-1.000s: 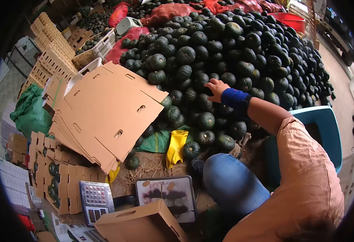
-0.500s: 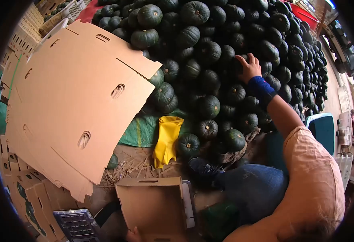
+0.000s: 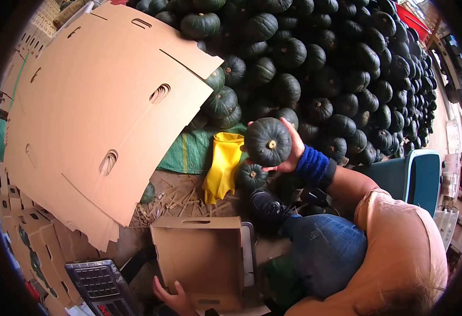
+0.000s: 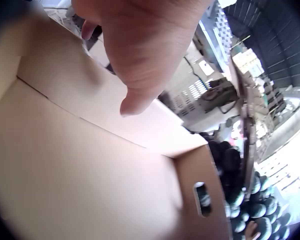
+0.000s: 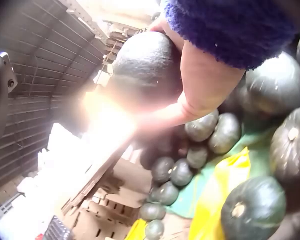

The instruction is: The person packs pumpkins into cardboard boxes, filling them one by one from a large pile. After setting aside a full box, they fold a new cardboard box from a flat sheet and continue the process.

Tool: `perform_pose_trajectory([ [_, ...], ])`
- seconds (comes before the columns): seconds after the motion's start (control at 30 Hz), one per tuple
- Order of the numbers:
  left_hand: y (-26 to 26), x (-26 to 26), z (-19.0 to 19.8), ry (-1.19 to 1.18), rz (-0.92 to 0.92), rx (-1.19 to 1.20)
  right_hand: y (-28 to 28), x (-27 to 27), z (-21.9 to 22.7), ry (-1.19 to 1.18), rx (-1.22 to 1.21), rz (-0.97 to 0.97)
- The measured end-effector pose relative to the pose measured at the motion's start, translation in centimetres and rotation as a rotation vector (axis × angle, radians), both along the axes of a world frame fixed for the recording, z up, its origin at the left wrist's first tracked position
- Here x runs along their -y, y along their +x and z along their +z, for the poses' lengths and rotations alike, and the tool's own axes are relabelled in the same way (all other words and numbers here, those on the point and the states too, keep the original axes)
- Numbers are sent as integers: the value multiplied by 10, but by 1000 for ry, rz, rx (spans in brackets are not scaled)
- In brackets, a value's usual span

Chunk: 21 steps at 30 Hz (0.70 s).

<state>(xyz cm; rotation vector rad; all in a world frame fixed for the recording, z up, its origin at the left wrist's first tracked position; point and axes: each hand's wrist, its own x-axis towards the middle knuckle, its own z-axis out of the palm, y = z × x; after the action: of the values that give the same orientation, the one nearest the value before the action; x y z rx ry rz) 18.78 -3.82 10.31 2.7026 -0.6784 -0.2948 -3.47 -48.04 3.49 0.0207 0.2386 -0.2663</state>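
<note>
Nearest the wearer, the left hand (image 3: 174,301) was open, its fingers spread and astride the near left wall of an open cardboard box (image 3: 196,258); whether it pressed on the wall could not be told. No squash showed inside the box. Farther out, the right hand (image 3: 294,152) gripped a dark green squash (image 3: 267,139) from the side, fingers and thumb wrapped round it, above the floor near a yellow bag (image 3: 223,168). Beyond lay the heap of squashes (image 3: 289,52).

The step in hand seemed to be bringing the first squash to the box. The next move, by that judgement, called for carrying it low over the near rim and setting it down gently, with the left hand steadying the wall.

Half a second earlier, the right hand had been reaching into the heap; it had since come back with this squash. More of the left hand now showed, while the box sat much as before.
</note>
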Motion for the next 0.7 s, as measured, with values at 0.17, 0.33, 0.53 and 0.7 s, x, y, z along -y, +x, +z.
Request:
perform_pose_trajectory([
  [0.17, -67, 89, 4, -1197, 190, -1235, 46, -74, 14, -429, -248, 368],
  [0.33, -98, 114, 1, -1583, 17, -1641, 35, -59, 22, -1153, -254, 213],
  [0.53, -42, 84, -41, -1149, 392, -1066, -38, 35, -36, -1609, -1479, -548],
  [0.7, -22, 99, -89, -198, -98, 143, -45, 128, -66, -1674, -1802, -310],
])
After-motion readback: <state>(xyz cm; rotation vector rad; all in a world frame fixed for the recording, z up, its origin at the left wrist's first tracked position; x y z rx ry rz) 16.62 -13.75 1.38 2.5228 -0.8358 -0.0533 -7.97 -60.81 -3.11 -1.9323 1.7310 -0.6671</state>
